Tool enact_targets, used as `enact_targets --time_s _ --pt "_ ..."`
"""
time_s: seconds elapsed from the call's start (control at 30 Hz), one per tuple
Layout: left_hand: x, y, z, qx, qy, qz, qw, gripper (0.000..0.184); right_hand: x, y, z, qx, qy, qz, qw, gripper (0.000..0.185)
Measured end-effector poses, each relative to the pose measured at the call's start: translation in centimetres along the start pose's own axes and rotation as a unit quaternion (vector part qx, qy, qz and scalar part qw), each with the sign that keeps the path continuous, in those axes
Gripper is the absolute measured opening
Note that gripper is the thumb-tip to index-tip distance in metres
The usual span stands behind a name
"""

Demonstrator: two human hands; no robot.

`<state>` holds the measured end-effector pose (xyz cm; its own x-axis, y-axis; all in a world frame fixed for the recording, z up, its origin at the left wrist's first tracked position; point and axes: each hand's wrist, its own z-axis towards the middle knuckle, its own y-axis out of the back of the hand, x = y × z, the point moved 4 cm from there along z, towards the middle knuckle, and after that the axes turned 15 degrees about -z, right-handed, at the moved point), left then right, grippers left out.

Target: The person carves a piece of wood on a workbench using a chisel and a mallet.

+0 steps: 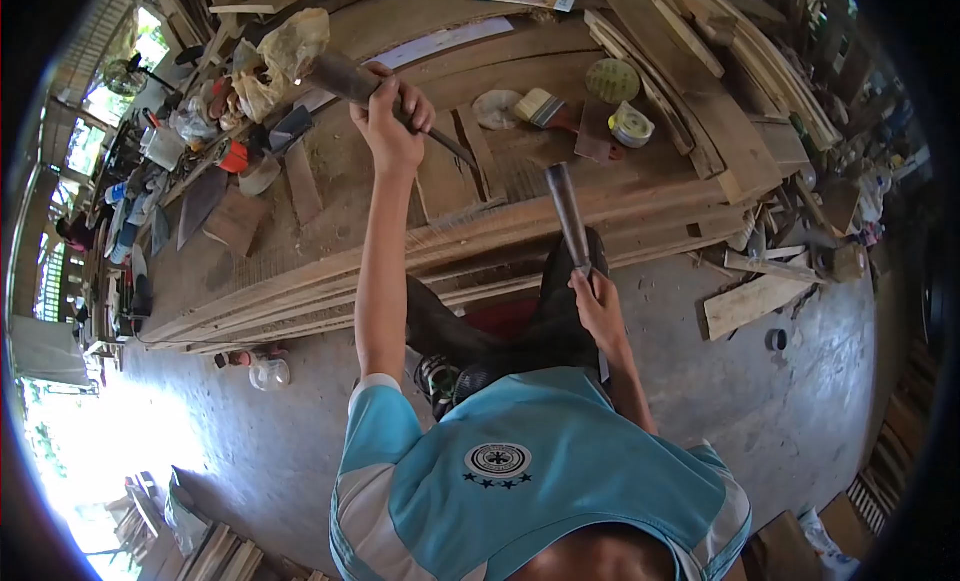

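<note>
My left hand [392, 131] is raised over the bench, fingers wrapped round a dark tool [338, 75]. The tool's thick, round, wooden-looking end juts out to the upper left; a thin dark shaft slants away on the other side. Lower down, beside my knee, my right hand [598, 309] is closed on a dark cylindrical tool [568, 209] pointing up towards the bench edge. This one narrows to a greyish neck near my fingers, and its lower end is hidden. A flat piece of wood [445, 186] lies on the workbench [330, 256] beneath the left tool's shaft.
A paintbrush [541, 108], a tape measure [631, 125] and a round greenish tin [612, 81] sit on the bench. Long boards [690, 91] lie at the right. Plastic bags [297, 43] and an orange cup [233, 157] clutter the left. Wood offcuts [757, 299] rest on the floor.
</note>
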<state>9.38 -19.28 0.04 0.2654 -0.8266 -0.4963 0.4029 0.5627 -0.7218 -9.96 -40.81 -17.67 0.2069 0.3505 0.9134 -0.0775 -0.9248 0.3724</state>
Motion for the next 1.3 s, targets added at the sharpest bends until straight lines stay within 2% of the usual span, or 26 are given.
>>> enact_targets --time_s 0.13,0.2,0.23,0.4,0.47,0.63,0.7,0.87,0.97,1.03,1.1,1.17,1.2,1.27,1.3 --pt "1.8 -1.3 -0.2 -0.009 0.012 0.054 0.998 0.011 -1.2 0.2 -0.6 -0.015 -0.040 0.046 0.998 0.034" --pt "3.1 -2.0 -0.2 0.057 0.012 0.109 0.992 0.010 -1.1 0.7 -1.2 0.003 -0.108 0.079 0.991 0.034" --pt "3.7 -2.3 -0.1 0.083 0.009 0.124 0.989 0.009 -1.6 0.7 -1.0 -0.024 -0.084 0.068 0.994 0.032" --pt "5.7 -3.4 0.4 0.130 0.022 0.188 0.973 0.008 -2.0 1.8 -1.3 -0.035 -0.074 0.059 0.995 0.030" --pt "6.3 -3.6 0.7 0.128 0.067 0.209 0.967 0.009 -2.4 2.1 -1.4 -0.047 -0.062 0.046 0.996 0.030" --pt "7.0 -4.1 1.3 0.157 0.078 0.202 0.964 0.010 -2.9 2.3 -1.4 -0.059 -0.048 0.014 0.997 0.031" --pt "6.9 -4.2 1.3 0.116 0.084 0.202 0.969 0.010 -3.1 2.3 -1.4 -0.057 -0.052 0.008 0.997 0.031" --pt "6.8 -3.8 1.1 0.115 0.077 0.183 0.973 0.010 -1.9 2.2 -1.7 -0.042 -0.058 -0.004 0.997 0.031" --pt "6.8 -3.6 0.7 0.134 0.067 0.181 0.972 0.010 -0.9 2.1 -1.7 0.000 -0.105 0.061 0.993 0.032" --pt "6.7 -3.6 0.5 0.146 0.061 0.185 0.970 0.011 0.0 2.1 -0.8 0.031 -0.076 0.108 0.991 0.031" --pt "6.7 -3.6 0.4 0.162 0.037 0.220 0.961 0.014 2.9 3.0 0.3 0.030 -0.011 0.077 0.997 0.030" --pt "6.8 -3.2 0.2 0.155 0.052 0.211 0.964 0.014 10.9 6.9 0.9 -0.021 0.035 -0.034 0.999 0.027" --pt "6.7 -2.9 0.3 0.144 0.060 0.206 0.966 0.014 14.4 8.7 0.7 -0.040 0.124 -0.013 0.991 0.028" --pt "6.4 -3.3 0.4 0.139 0.055 0.213 0.966 0.014 21.3 12.3 -1.5 -0.217 0.166 -0.084 0.958 0.036" --pt "6.1 -3.2 0.3 0.130 0.048 0.221 0.965 0.014 23.9 14.3 -2.0 -0.252 0.277 -0.021 0.927 0.037"
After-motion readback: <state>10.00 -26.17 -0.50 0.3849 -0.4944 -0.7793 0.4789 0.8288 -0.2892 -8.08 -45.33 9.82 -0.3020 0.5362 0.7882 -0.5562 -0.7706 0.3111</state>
